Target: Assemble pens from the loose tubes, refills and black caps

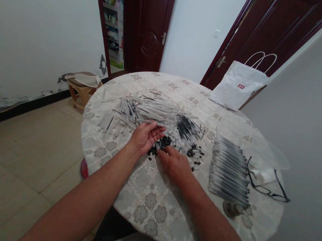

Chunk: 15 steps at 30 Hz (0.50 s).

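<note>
My left hand (145,137) is palm up with fingers curled, at the near edge of a pile of whitish pen barrels (159,110). Its thumb and fingertips close on something thin that I cannot make out against the pile. In the small black caps (163,141) in front of me, my right hand (175,164) reaches down with fingers pinched together. What lies between those fingertips is hidden. Black slim pen parts (187,126) form a bunch behind the caps. More black and white small pieces (195,152) are scattered just right of my right hand.
A row of pens (229,170) lies on the right of the round, cloth-covered table (148,216). Eyeglasses (266,191), a white crumpled item (263,175) and a small round container (232,209) are beside it. A white paper bag (239,86) stands at the back right.
</note>
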### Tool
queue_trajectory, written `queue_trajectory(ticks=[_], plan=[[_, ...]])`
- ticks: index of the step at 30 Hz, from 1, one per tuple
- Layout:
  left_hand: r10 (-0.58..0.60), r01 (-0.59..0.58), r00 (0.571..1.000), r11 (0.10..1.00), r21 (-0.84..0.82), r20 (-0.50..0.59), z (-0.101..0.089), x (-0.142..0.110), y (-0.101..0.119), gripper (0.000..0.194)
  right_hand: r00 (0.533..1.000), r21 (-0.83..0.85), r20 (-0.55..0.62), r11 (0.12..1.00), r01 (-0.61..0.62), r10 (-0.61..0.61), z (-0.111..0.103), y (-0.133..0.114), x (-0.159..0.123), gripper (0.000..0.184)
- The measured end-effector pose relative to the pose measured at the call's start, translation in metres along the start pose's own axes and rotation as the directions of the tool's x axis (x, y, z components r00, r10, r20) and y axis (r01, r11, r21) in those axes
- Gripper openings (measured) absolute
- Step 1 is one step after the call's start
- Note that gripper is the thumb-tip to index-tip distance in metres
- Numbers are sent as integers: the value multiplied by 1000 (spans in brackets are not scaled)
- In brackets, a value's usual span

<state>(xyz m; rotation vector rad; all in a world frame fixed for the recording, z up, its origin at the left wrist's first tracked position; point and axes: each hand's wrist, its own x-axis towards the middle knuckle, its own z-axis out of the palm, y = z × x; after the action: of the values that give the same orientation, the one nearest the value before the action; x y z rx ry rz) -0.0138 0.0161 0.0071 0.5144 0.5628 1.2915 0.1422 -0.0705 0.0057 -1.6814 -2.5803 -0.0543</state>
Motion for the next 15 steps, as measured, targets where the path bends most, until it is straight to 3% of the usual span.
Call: queue_trajectory(ticks=[4, 15], plan=[[-5, 5, 1000, 1000, -5, 4, 2, -1, 1, 21, 999, -3, -9, 999, 34, -34, 6, -5, 3, 30], [-10, 10, 1000, 1000, -1, 4, 4, -3, 3, 22, 999, 56, -37, 998, -38, 40, 19, -10, 11, 26]])
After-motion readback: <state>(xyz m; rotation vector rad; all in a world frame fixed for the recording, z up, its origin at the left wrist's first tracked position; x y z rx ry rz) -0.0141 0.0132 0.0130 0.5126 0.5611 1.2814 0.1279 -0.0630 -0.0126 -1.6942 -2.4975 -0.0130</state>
